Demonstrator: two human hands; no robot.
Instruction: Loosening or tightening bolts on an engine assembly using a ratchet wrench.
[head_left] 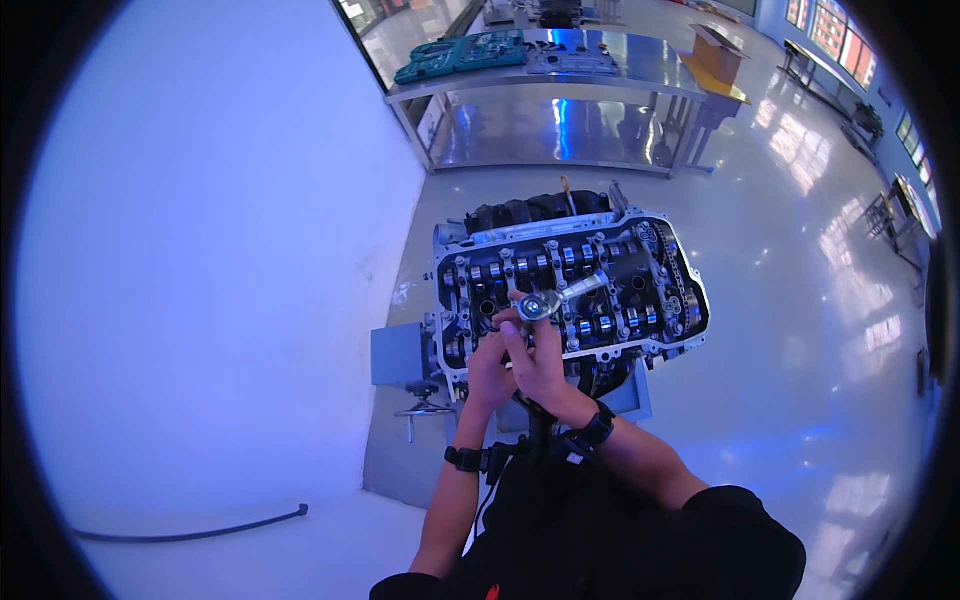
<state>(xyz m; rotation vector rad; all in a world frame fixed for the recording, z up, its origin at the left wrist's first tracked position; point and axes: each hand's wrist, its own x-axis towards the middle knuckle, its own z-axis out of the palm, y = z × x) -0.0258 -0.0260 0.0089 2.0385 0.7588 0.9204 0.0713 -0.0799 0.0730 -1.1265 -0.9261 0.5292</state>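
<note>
A chrome ratchet wrench is held over an engine's open top, its round head toward me and its handle slanting away to the right. My right hand is closed at the ratchet's head, the thumb lying across toward the left hand. Tight against it, my left hand has its fingers curled in beneath and beside the head; what they grip there is hidden. Under both hands lies the engine, with camshafts, bearing caps and bolts exposed, and a timing chain along its right end.
A grey box and a handwheel sit at the engine stand's left, close to a white wall. Beyond the engine stands a steel table bearing green tool cases, loose tools and a cardboard box.
</note>
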